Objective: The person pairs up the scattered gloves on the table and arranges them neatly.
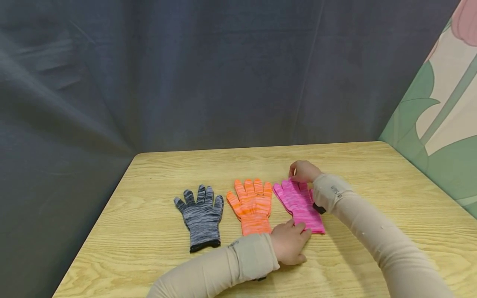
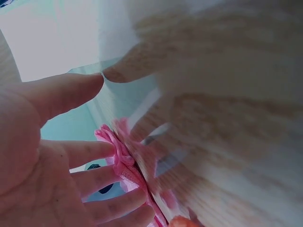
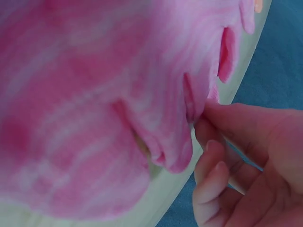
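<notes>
A pink knitted glove [image 1: 299,205] lies on the table's right part, its fingers pointing away from me. At those fingertips my right hand [image 1: 304,171] pinches the fabric; in the right wrist view, thumb and forefinger meet on one finger of the glove [image 3: 161,94]. My left hand [image 1: 291,243] rests at the glove's cuff, its fingers extended and touching the edge. The left wrist view shows these straight fingers [image 2: 102,182] against the pink fabric [image 2: 128,165]. An orange glove [image 1: 255,207] lies just left of the pink one, its cuff partly hidden by my left wrist.
Farther left a grey-black glove [image 1: 203,215] with a black cuff edge lies flat, fingers away from me. The wooden table [image 1: 156,178] ends at a dark curtain [image 1: 223,74] behind and on the left. A floral-patterned surface [image 1: 443,120] borders the right side.
</notes>
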Tool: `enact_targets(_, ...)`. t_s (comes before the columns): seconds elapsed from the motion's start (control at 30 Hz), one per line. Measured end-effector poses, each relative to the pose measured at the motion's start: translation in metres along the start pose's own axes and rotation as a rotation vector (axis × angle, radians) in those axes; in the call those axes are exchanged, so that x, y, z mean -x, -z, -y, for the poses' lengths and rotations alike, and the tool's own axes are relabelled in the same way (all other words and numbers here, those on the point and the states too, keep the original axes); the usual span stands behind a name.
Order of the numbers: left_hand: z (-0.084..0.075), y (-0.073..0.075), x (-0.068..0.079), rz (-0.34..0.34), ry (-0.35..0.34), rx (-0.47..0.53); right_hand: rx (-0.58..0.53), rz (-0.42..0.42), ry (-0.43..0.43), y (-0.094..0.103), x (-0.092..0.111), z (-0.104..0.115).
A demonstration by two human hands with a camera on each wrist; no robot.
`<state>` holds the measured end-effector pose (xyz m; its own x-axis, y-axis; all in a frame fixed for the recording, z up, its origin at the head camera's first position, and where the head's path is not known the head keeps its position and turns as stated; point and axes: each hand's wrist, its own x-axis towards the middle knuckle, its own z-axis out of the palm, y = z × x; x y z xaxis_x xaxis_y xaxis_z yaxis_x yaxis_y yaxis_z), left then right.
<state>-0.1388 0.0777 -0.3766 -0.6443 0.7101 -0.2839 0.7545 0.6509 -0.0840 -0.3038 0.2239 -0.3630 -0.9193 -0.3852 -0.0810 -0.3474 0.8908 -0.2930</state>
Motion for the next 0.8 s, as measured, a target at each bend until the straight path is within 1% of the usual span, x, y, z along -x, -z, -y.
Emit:
enact_targets(0.23, -0.001, 0.0, 0.002, -0.028, 0.003, -0.024, 0.003, 0.002, -0.079, -0.005, -0.002, 0.001)
enact_targets(0.37, -0.001, 0.0, 0.002, -0.028, -0.001, -0.02, 0.007, 0.005, -0.093, -0.004, -0.003, 0.004)
enact_targets(0.47, -0.001, 0.001, 0.002, -0.022, -0.005, -0.014, -0.009, 0.016, -0.08, 0.0, -0.004, 0.009)
enact_targets(0.57, -0.001, 0.001, 0.002, -0.026, -0.001, -0.022, -0.042, 0.042, -0.045, 0.002, -0.004, 0.015)
enact_targets(0.8, 0.0, 0.0, 0.001, -0.025, -0.004, -0.02, -0.126, 0.119, 0.097, -0.004, -0.002, 0.026)
